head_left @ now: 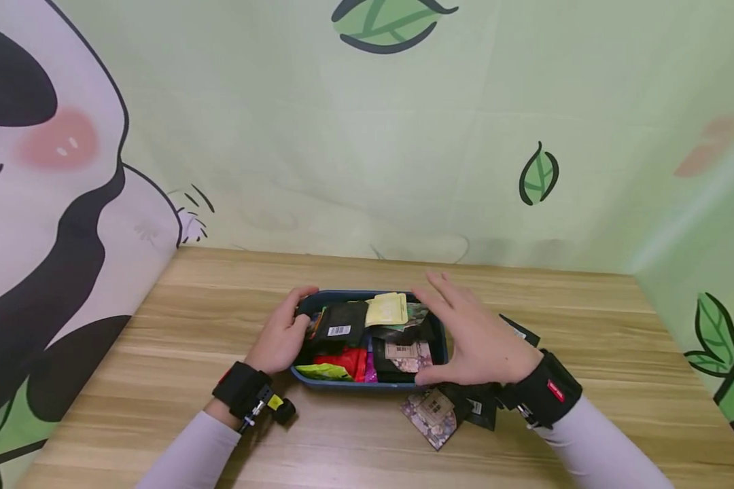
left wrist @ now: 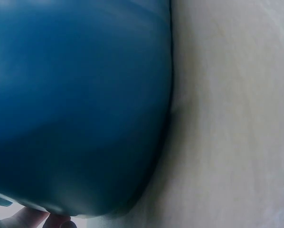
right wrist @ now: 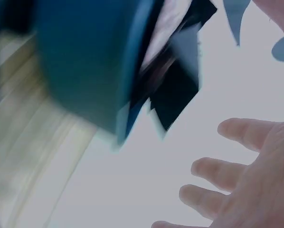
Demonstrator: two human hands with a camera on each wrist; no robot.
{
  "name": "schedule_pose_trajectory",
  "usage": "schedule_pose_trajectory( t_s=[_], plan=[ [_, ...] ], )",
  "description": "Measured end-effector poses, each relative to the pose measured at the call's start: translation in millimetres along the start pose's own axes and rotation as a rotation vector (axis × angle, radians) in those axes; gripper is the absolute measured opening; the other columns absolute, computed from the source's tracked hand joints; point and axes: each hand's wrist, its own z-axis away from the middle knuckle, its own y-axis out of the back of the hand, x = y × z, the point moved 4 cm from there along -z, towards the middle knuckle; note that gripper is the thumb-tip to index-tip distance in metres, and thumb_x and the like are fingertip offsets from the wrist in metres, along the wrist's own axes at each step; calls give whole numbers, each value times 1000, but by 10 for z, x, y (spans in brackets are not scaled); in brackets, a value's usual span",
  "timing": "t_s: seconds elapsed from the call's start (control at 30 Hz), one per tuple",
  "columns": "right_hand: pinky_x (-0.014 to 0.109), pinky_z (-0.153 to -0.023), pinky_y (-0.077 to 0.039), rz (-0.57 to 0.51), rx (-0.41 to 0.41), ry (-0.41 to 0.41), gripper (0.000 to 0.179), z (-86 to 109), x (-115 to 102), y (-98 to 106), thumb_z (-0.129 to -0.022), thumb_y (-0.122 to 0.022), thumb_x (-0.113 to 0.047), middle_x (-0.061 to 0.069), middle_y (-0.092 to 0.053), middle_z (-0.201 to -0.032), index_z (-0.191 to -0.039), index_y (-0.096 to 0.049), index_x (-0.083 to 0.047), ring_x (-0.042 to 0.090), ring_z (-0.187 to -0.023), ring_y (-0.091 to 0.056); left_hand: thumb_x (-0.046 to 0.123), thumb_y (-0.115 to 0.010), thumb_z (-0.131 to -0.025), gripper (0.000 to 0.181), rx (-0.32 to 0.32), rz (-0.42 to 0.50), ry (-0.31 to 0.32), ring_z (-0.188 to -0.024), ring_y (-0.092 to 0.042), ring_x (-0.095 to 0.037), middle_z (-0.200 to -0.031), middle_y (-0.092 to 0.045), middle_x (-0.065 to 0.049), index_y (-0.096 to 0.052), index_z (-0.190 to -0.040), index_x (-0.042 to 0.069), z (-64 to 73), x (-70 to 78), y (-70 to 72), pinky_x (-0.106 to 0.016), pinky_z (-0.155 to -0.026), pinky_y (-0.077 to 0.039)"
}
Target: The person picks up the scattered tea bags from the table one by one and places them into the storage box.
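Observation:
A dark blue oblong bin (head_left: 367,385) is filled with small flat packets. My left hand (head_left: 281,334) grips its left end, the thumb over the rim and fingers along the outside. The bin's wall (left wrist: 80,104) fills most of the left wrist view. Above the bin's right end is my right hand (head_left: 480,336), its fingers spread and nothing in them; the right wrist view shows those straight fingers (right wrist: 213,173) apart from the bin. Inside lie a black packet (head_left: 340,320) with a white label, a pale yellow packet (head_left: 387,309), a red packet (head_left: 341,360) and a floral-print packet (head_left: 412,356).
On the wooden table (head_left: 318,448), another floral packet (head_left: 431,415) and a black packet (head_left: 482,407) lie in front of the bin's right end. A further dark packet (head_left: 520,329) lies behind my right wrist. A printed backdrop (head_left: 342,170) stands along the table's far edge.

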Motion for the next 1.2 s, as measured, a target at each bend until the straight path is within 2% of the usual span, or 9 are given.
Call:
schedule_pose_trajectory(
  t_s=[0.3, 0.47, 0.63, 0.83, 0.97, 1.2],
  plan=[
    [60, -111, -25, 24, -30, -190, 122, 566, 653, -100, -66, -65, -80, 20, -14, -164, -159, -29, -11, 47, -146, -19, 14, -42, -96, 51, -1, -9, 2, -118, -51, -23, -138, -53, -4, -46, -145, 27, -1, -3, 5, -45, -103, -37],
    [62, -108, -29, 26, -41, -230, 115, 792, 885, -179, -70, -63, -78, 29, -22, -159, -154, -36, -4, 51, -142, -24, 14, -41, -96, 51, -4, -9, -3, -120, -50, -23, -140, -52, -3, -46, -146, 26, -3, 3, 7, -46, -105, -36],
    [62, -106, -31, 33, -71, -280, 109, 934, 1069, -249, -74, -62, -75, 29, -25, -158, -154, -38, -4, 51, -140, -28, 14, -41, -97, 51, -4, -6, -7, -120, -49, -23, -141, -51, -2, -46, -146, 24, -9, -8, 3, -47, -106, -36],
    [59, -106, -34, 23, -100, -333, 100, 1025, 1203, -293, -81, -59, -70, 28, -28, -157, -153, -40, -3, 48, -138, -34, 14, -41, -96, 51, 0, -11, -9, -119, -49, -23, -142, -51, -2, -46, -146, 27, -6, -6, 0, -46, -104, -36],
    [58, -103, -37, 30, -119, -355, 93, 1059, 1224, -282, -82, -59, -68, 28, -35, -154, -149, -47, -5, 48, -134, -39, 13, -41, -96, 51, 0, -3, -13, -118, -50, -23, -140, -52, -3, -46, -146, 23, -3, 7, 0, -45, -104, -37],
    [54, -91, -48, 72, -93, -337, 70, 1055, 1188, -216, -82, -72, -48, 25, -52, -140, -136, -62, -6, 44, -119, -55, 14, -41, -97, 51, -5, -2, -8, -122, -48, -23, -143, -50, -2, -46, -147, 21, 10, 14, 2, -47, -106, -35]
  ],
)
